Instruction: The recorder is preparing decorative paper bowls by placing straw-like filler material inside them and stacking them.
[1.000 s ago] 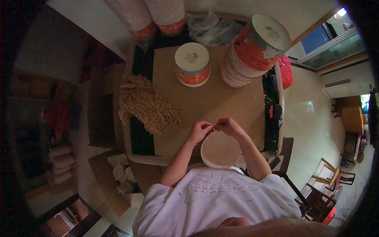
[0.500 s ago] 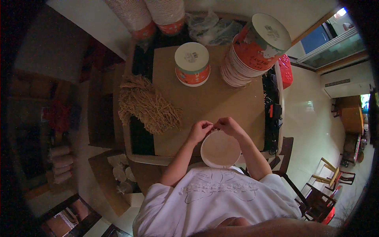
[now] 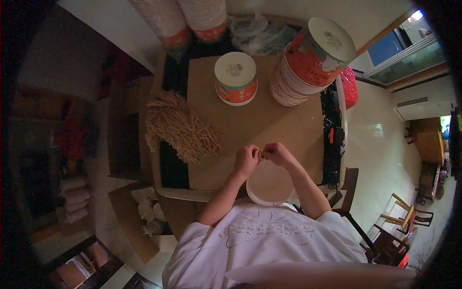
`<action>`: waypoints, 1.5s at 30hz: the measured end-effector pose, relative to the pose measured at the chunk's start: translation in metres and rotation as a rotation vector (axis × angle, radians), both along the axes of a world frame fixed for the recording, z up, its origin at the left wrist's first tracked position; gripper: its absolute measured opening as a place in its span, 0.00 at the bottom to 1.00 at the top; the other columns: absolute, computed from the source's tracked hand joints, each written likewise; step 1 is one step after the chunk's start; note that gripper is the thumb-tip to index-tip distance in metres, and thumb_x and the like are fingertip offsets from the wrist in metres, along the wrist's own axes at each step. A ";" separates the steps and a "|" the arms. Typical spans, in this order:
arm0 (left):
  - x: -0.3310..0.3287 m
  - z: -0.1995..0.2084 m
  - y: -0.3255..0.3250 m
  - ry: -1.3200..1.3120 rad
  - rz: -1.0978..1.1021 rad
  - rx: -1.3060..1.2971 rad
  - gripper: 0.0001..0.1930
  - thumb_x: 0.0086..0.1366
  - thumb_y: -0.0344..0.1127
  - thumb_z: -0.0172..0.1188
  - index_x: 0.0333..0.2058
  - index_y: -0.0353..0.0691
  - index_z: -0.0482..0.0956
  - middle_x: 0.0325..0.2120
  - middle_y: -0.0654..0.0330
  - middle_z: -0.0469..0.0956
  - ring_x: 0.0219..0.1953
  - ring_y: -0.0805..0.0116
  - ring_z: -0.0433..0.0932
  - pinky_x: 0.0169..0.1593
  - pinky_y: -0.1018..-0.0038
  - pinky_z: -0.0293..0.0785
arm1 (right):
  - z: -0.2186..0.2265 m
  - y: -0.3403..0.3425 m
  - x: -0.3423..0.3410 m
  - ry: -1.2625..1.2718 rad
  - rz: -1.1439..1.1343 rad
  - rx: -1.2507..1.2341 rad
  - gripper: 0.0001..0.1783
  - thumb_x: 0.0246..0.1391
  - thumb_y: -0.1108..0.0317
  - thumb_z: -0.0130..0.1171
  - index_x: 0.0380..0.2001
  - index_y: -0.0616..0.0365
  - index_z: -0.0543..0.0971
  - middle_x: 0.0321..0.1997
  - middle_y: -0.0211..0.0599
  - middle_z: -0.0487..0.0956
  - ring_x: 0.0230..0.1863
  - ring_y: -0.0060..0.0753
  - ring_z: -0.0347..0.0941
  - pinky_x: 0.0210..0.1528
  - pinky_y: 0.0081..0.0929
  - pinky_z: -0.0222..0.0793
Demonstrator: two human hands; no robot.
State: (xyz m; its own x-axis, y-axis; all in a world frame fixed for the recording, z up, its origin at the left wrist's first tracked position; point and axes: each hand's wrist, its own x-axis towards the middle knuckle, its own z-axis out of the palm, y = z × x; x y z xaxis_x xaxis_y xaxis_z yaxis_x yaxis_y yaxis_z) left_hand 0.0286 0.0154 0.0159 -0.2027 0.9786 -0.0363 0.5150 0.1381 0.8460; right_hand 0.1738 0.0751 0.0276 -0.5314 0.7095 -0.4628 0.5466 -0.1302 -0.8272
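Note:
A white paper bucket rests against my body at the table's near edge, its open mouth facing up. Just past its far rim, my left hand pinches with thumb and fingers. Close beside it, my right hand is closed in a similar pinch. Between the fingertips shows a small brownish bit that looks like thin cord; most of it is hidden. A heap of tan cords lies on the cardboard sheet to the left of my hands.
An upside-down red-and-green bucket stands farther back. To its right leans a tall nested bucket stack. More stacks, clear plastic wrap and a black-and-orange device line the table's edges. A carton of white items sits lower left.
My hands have shifted very slightly, the left turning so its fingers bunch closer to the right. The bucket stays against my body, and its mouth has tilted a little.

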 end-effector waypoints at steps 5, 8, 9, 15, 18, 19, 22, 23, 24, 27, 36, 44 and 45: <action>-0.007 -0.014 -0.003 -0.448 0.063 -0.199 0.04 0.54 0.30 0.56 0.25 0.35 0.75 0.19 0.59 0.76 0.25 0.72 0.76 0.29 0.76 0.71 | 0.007 0.001 -0.001 -0.031 0.005 -0.030 0.08 0.45 0.67 0.53 0.23 0.61 0.76 0.17 0.31 0.73 0.21 0.18 0.65 0.24 0.20 0.62; -0.011 -0.018 -0.002 -0.558 -0.017 -0.254 0.03 0.55 0.28 0.56 0.26 0.35 0.74 0.22 0.63 0.76 0.25 0.79 0.74 0.28 0.80 0.71 | 0.000 0.001 0.005 0.000 -0.050 -0.163 0.09 0.48 0.66 0.53 0.24 0.61 0.77 0.19 0.30 0.73 0.22 0.18 0.66 0.25 0.19 0.62; -0.010 -0.018 -0.002 -0.559 -0.020 -0.254 0.03 0.55 0.28 0.56 0.26 0.35 0.74 0.22 0.63 0.76 0.25 0.79 0.74 0.28 0.80 0.71 | -0.001 0.001 0.006 -0.007 -0.052 -0.155 0.10 0.49 0.66 0.52 0.24 0.61 0.77 0.19 0.30 0.74 0.23 0.18 0.66 0.26 0.19 0.62; -0.010 -0.009 -0.001 -0.591 -0.049 -0.266 0.07 0.52 0.23 0.56 0.32 0.36 0.73 0.24 0.63 0.76 0.26 0.78 0.74 0.30 0.79 0.72 | 0.014 0.002 0.006 0.040 -0.031 -0.151 0.08 0.48 0.68 0.53 0.24 0.62 0.77 0.20 0.29 0.74 0.24 0.18 0.66 0.27 0.18 0.62; -0.011 -0.011 -0.001 -0.538 -0.035 -0.299 0.09 0.53 0.23 0.55 0.34 0.37 0.72 0.28 0.64 0.74 0.30 0.76 0.73 0.36 0.77 0.71 | 0.007 0.003 0.009 0.043 -0.001 -0.160 0.07 0.46 0.69 0.55 0.24 0.62 0.77 0.21 0.30 0.75 0.25 0.17 0.67 0.28 0.19 0.63; -0.012 -0.011 -0.001 -0.511 -0.050 -0.295 0.09 0.53 0.23 0.55 0.34 0.38 0.71 0.28 0.64 0.74 0.30 0.76 0.73 0.36 0.77 0.71 | 0.006 0.003 0.009 0.006 0.006 -0.194 0.06 0.45 0.70 0.55 0.24 0.62 0.77 0.21 0.31 0.75 0.25 0.17 0.67 0.28 0.19 0.63; -0.013 -0.009 -0.002 -0.478 -0.050 -0.268 0.10 0.52 0.23 0.56 0.35 0.39 0.71 0.27 0.65 0.73 0.30 0.77 0.72 0.35 0.78 0.71 | 0.006 0.002 0.010 0.050 0.027 -0.096 0.07 0.45 0.69 0.56 0.24 0.62 0.77 0.21 0.31 0.76 0.25 0.17 0.67 0.28 0.19 0.63; -0.013 -0.006 -0.001 -0.472 -0.037 -0.246 0.10 0.52 0.23 0.56 0.35 0.40 0.71 0.26 0.65 0.73 0.29 0.77 0.72 0.35 0.78 0.71 | 0.004 0.002 0.011 0.049 0.025 -0.096 0.07 0.45 0.69 0.56 0.24 0.62 0.77 0.21 0.31 0.76 0.25 0.17 0.67 0.28 0.19 0.63; -0.013 -0.002 -0.001 -0.472 -0.039 -0.246 0.10 0.52 0.23 0.56 0.35 0.40 0.71 0.26 0.65 0.73 0.29 0.77 0.72 0.35 0.78 0.71 | 0.001 0.002 0.011 0.034 0.030 -0.090 0.07 0.45 0.68 0.56 0.24 0.62 0.77 0.21 0.31 0.76 0.25 0.17 0.67 0.28 0.19 0.63; -0.013 0.005 0.001 -0.479 -0.048 -0.215 0.10 0.52 0.24 0.56 0.34 0.41 0.71 0.26 0.65 0.73 0.29 0.77 0.72 0.35 0.78 0.70 | 0.007 0.003 0.008 0.027 0.041 -0.096 0.08 0.45 0.68 0.56 0.24 0.62 0.76 0.21 0.30 0.75 0.25 0.17 0.67 0.28 0.19 0.63; -0.004 0.006 0.004 -0.235 -0.025 -0.200 0.09 0.52 0.25 0.57 0.34 0.40 0.70 0.27 0.63 0.74 0.27 0.77 0.73 0.32 0.77 0.70 | 0.014 0.005 0.007 0.028 0.036 -0.124 0.07 0.46 0.68 0.55 0.24 0.61 0.76 0.20 0.29 0.74 0.24 0.17 0.66 0.27 0.19 0.62; -0.012 0.005 0.005 -0.924 -0.005 -0.494 0.06 0.56 0.31 0.56 0.32 0.37 0.75 0.21 0.67 0.74 0.23 0.81 0.71 0.26 0.84 0.67 | 0.014 0.004 0.008 0.052 0.015 -0.146 0.07 0.46 0.68 0.55 0.25 0.62 0.76 0.21 0.29 0.74 0.25 0.18 0.67 0.28 0.18 0.63; -0.012 0.006 0.007 -0.924 -0.007 -0.495 0.06 0.56 0.31 0.56 0.32 0.37 0.75 0.21 0.67 0.74 0.23 0.81 0.71 0.26 0.84 0.67 | 0.012 0.004 0.008 0.028 0.006 -0.150 0.08 0.46 0.68 0.55 0.25 0.63 0.76 0.21 0.29 0.74 0.26 0.18 0.67 0.29 0.18 0.63</action>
